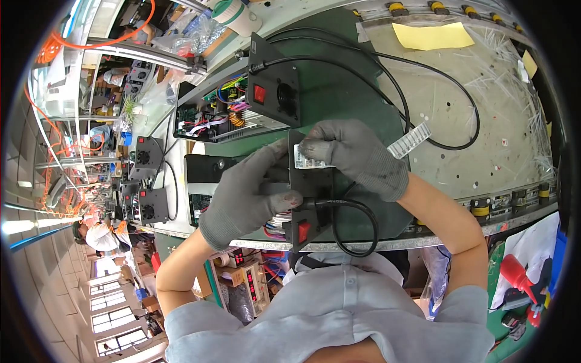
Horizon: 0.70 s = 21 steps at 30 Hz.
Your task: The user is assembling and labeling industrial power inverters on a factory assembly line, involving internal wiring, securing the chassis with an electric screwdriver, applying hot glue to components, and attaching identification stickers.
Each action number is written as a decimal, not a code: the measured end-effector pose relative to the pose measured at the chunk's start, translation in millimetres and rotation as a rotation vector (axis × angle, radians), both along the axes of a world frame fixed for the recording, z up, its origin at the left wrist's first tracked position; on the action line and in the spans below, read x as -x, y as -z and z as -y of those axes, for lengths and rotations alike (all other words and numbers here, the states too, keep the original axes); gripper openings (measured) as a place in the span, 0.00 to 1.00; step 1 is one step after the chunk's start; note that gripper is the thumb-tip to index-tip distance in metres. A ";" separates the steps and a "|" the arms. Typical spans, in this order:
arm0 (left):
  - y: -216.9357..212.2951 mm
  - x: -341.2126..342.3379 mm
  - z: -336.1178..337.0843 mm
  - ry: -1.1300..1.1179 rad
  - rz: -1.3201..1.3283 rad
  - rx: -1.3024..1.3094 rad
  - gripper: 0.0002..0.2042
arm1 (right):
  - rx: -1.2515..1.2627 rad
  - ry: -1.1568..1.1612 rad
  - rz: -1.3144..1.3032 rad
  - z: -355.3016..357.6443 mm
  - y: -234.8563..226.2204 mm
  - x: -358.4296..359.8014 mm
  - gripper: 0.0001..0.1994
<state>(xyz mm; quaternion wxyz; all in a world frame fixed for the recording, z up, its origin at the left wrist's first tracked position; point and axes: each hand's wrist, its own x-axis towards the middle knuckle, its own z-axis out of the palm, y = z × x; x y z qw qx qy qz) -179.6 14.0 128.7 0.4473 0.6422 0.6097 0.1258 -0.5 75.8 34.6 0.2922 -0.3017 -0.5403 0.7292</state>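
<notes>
Both my hands wear grey gloves and work at a black metal device (295, 175) with a red switch and a plugged-in black cable (373, 233). My left hand (245, 196) grips the device's end panel from the left, thumb near the plug. My right hand (357, 151) pinches a white printed label (310, 158) against the upper part of that panel. Its fingertips cover part of the label. A strip of small white labels (410, 141) sticks out beside my right wrist. Just beyond stands a second black device (275, 91), its casing uncovered, with coloured wires inside.
A black cable loops over the green mat (345, 91) and grey bench top (448, 169). Yellow paper (433, 36) lies at the far right. A white cup (236, 17) stands at the back. More black devices (148, 157) line the left, where people work farther off.
</notes>
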 end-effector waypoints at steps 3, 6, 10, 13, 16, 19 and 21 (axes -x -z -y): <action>0.9 -0.3 -1.6 -0.074 0.113 0.096 0.38 | -0.046 0.035 0.024 1.4 0.9 2.4 0.09; 1.5 1.7 -1.7 -0.054 0.058 0.086 0.38 | -0.032 0.053 -0.003 3.5 0.9 5.0 0.10; 3.9 0.5 -0.3 -0.089 0.130 0.085 0.38 | -0.050 0.084 -0.060 4.6 5.0 7.6 0.10; 3.8 -0.2 0.6 -0.118 0.162 0.090 0.39 | -0.062 0.084 -0.033 4.2 2.7 7.9 0.11; 3.9 -0.1 0.2 -0.117 0.172 0.093 0.39 | -0.073 0.093 -0.006 4.6 4.0 8.2 0.11; 5.6 1.7 1.0 -0.122 0.173 0.093 0.39 | -0.073 0.099 0.002 5.6 2.0 8.6 0.12; 5.9 1.5 1.4 -0.124 0.173 0.087 0.40 | -0.065 0.101 0.008 6.2 2.0 8.8 0.13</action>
